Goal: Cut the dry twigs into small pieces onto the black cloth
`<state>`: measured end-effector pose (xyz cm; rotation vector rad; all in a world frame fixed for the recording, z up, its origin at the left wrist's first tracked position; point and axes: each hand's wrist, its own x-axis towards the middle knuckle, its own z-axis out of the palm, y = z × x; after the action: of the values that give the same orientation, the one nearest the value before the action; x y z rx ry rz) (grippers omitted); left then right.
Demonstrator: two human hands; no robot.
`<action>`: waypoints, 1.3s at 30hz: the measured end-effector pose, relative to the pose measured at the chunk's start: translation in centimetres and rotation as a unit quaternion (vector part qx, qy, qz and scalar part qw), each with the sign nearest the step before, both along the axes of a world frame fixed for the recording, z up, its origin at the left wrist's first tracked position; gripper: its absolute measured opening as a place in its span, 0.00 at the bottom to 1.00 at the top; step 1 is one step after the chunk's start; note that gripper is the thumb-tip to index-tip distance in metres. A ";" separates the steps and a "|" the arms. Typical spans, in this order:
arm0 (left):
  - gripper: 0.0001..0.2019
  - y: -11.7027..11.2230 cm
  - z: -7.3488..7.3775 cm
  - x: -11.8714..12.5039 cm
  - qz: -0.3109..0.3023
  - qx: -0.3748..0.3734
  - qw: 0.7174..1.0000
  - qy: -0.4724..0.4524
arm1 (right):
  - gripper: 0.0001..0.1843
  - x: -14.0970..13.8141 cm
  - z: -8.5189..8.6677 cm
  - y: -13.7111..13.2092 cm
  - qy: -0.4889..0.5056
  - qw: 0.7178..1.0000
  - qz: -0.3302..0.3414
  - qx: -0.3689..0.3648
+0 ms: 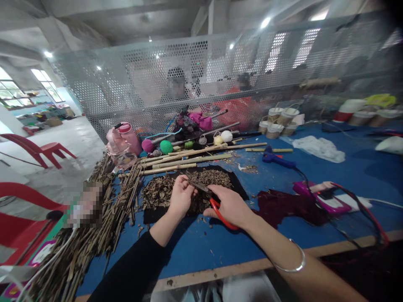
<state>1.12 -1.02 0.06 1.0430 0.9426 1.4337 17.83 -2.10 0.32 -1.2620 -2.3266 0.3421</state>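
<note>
My right hand (231, 205) grips a pair of scissors (220, 214) by their red handles, with the dark blades pointing left towards my other hand. My left hand (182, 195) is closed in a pinch at the blade tips; whatever it holds is too small to make out. Beneath both hands, a heap of dried brown plant pieces (157, 188) lies on a black cloth (241, 186). Small brown scraps are scattered on the blue tabletop (195, 247) in front of it.
Bundled dry stalks (116, 218) fill the left side. Behind the heap lie bamboo sticks (189, 159), yarn balls (166, 146) and a pink bottle (130, 138). At right are a blue glue gun (277, 158), dark red cloth (283, 207), a power strip (327, 201) with cables, and several cups (274, 130).
</note>
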 end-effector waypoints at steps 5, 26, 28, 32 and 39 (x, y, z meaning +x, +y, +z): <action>0.14 0.1 0.0 -0.1 0.013 -0.010 1.000 0.007 | 0.27 -0.1 0.8 -0.5 -0.015 0.999 -0.019 -0.049; 0.14 1.5 -0.9 -2.5 -0.005 -0.118 0.970 0.213 | 0.28 2.9 3.1 1.5 0.133 0.953 0.040 -0.270; 0.18 1.5 -0.9 -2.7 -0.002 -0.107 0.963 0.249 | 0.30 3.6 4.3 2.2 0.183 0.906 0.056 -0.378; 0.18 1.7 -0.8 -2.9 0.042 -0.018 0.938 0.343 | 0.33 4.1 5.3 3.6 0.241 0.834 0.072 -0.491; 0.09 5.8 0.8 -2.6 0.053 0.061 0.854 0.514 | 0.41 5.0 1.6 5.2 0.388 0.794 0.151 -0.443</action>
<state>-1.46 4.80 0.87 1.9481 1.6836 0.9569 22.85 3.15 1.93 -0.7791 -1.5901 1.8329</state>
